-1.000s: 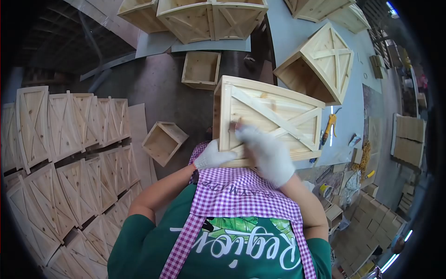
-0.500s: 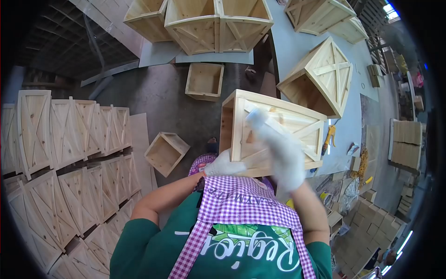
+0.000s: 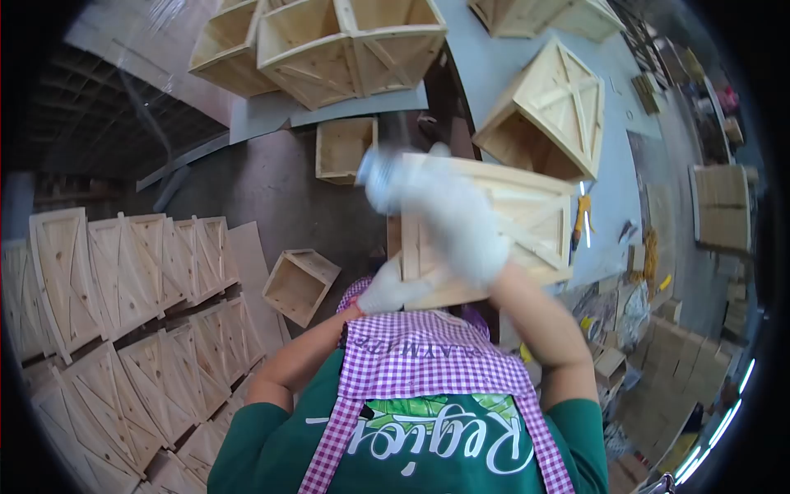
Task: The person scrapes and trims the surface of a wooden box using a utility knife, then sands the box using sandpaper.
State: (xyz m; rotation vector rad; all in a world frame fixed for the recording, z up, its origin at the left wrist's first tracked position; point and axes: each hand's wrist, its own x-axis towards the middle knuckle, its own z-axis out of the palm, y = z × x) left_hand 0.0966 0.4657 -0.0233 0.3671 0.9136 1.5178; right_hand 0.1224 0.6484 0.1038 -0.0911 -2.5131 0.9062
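A pale wooden crate (image 3: 527,222) with X-shaped bracing on its side lies in front of me, at the edge of the workbench. My left hand (image 3: 391,290), in a white glove, grips the crate's near left corner. Above the left part of the braced panel is my gloved right hand (image 3: 461,226), smeared by motion. It holds a pale blue-and-white object (image 3: 377,179), too blurred to name, that reaches past the crate's left end. Whether this object touches the wood, I cannot tell.
Another braced crate (image 3: 559,107) rests on the grey bench, with a yellow-orange hand tool (image 3: 582,222) nearby. Several crates (image 3: 317,62) stand at the back. Two open boxes (image 3: 300,284) sit on the floor. Rows of braced panels (image 3: 70,272) stand at left.
My right hand has swept left along the panel, carrying the pale blue object beyond the crate's end. My left hand stays at the corner. The camera view has shifted slightly.
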